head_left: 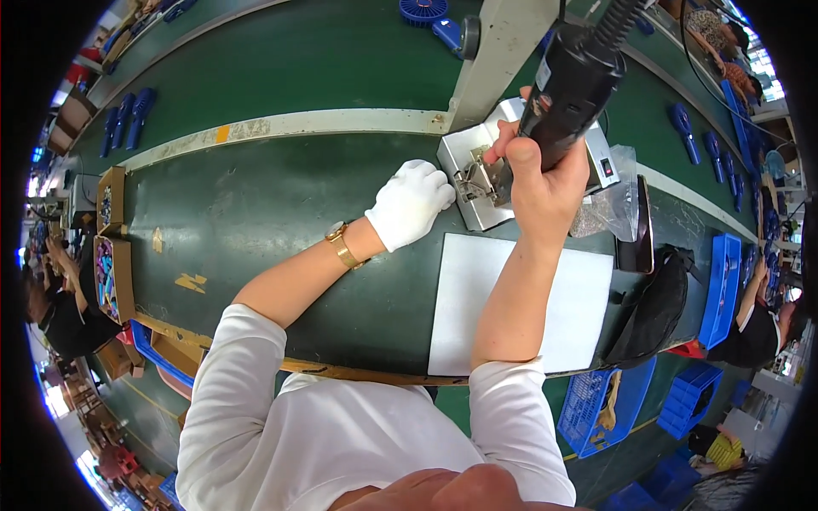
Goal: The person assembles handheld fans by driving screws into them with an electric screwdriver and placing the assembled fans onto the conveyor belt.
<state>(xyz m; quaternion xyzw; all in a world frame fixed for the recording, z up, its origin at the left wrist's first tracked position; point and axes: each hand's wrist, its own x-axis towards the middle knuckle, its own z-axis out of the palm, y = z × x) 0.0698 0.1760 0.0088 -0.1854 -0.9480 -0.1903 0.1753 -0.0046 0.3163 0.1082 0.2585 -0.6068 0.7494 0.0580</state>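
Observation:
My right hand [550, 183], bare, wraps round a thick black electric screwdriver [573, 94] hanging from a coiled cord. The driver's lower end points down over a silver screw feeder [480, 175], and my right fingers partly hide that machine. My left hand [411, 203], in a white glove, rests on the green work surface beside the feeder's left edge. Its fingers are curled in, and whatever they may hold is hidden. A gold watch [343, 244] circles my left wrist.
Under my right forearm lies a white foam sheet [456, 307]. A clear plastic bag [626, 200] and a black bag [656, 307] sit to the right. Cardboard boxes [123, 281] of small parts stand left. Beyond a metal rail [290, 125], blue handheld fans [141, 115] lie on a green belt.

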